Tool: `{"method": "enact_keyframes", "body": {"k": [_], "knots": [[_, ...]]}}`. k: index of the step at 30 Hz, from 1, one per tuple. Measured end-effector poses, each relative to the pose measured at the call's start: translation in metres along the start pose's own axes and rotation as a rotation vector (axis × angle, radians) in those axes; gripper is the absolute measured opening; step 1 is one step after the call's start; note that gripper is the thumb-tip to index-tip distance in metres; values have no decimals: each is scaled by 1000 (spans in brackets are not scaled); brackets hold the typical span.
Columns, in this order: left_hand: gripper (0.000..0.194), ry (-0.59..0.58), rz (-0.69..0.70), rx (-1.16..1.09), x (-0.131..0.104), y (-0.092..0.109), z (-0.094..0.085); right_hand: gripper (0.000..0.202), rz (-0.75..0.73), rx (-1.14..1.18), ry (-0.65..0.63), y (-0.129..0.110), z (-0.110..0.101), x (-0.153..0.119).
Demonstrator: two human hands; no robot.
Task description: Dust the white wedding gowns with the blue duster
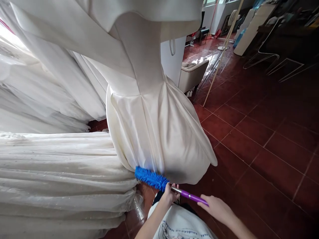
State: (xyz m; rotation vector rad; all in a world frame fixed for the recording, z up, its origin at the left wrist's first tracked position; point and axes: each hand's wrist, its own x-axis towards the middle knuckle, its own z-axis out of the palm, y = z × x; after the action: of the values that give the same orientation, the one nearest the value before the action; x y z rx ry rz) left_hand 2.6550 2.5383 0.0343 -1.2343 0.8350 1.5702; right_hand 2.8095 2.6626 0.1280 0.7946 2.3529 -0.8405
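Observation:
A duster with a blue microfibre head [151, 178] and a purple handle [193, 196] lies slantwise in front of me. My right hand [217, 207] is closed around the end of the handle. Close to the blue head, my left hand [170, 195] holds the metal shaft with thumb and fingers around it. The blue fibres are at the lower front of a smooth white satin dress [149, 126], overlapping its hem in view. Whether they press on the cloth I cannot tell.
Sheer white gowns [62, 179] spread along the left. A thin wooden pole [219, 63] stands slanted behind the dress, near a beige basin-like container [193, 76]. Dark red tiles [264, 159] cover the floor. Metal chair legs [281, 64] stand at the far right.

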Motion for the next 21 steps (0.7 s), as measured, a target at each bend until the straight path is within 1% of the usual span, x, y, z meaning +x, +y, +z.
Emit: {"method": "enact_keyframes", "body": {"k": [1, 2, 3, 4, 6, 8, 10, 12, 13, 14, 15, 16, 18, 19, 20, 21], "knots": [[27, 35, -13, -29, 1, 5, 0, 28, -36, -104, 43, -2, 1, 6], [29, 44, 22, -63, -1, 13, 1, 29, -85, -188, 90, -5, 1, 14], [30, 25, 70, -94, -7, 24, 3, 31, -137, -241, 131, -10, 0, 22], [30, -3, 123, -130, -15, 35, 5, 32, -194, -257, 162, -16, -2, 31], [29, -86, 273, -200, -44, 56, 11, 35, -318, -208, 219, -30, -11, 46], [28, -192, 501, -255, -82, 70, 19, 38, -442, -129, 291, -43, -23, 55], [29, -285, 785, -288, -121, 73, 35, 38, -533, -60, 370, -54, -40, 58], [36, -342, 1033, -285, -148, 68, 63, 36, -561, 11, 440, -56, -59, 55], [39, -354, 1124, -277, -154, 63, 80, 35, -557, 40, 465, -52, -70, 52], [41, -348, 1180, -263, -153, 56, 98, 34, -540, 59, 480, -43, -81, 48], [41, -324, 1201, -238, -147, 48, 116, 34, -511, 65, 482, -30, -93, 45], [40, -282, 1194, -206, -134, 37, 133, 35, -473, 60, 463, -12, -105, 43], [38, -168, 1133, -137, -93, 7, 159, 37, -383, 40, 360, 32, -129, 42], [38, -111, 1085, -115, -68, -11, 167, 37, -334, 27, 285, 56, -139, 44], [38, -58, 1033, -112, -41, -32, 170, 36, -294, 11, 197, 78, -148, 48], [39, -15, 952, -129, -16, -54, 170, 35, -269, -17, 102, 99, -155, 53]]}}
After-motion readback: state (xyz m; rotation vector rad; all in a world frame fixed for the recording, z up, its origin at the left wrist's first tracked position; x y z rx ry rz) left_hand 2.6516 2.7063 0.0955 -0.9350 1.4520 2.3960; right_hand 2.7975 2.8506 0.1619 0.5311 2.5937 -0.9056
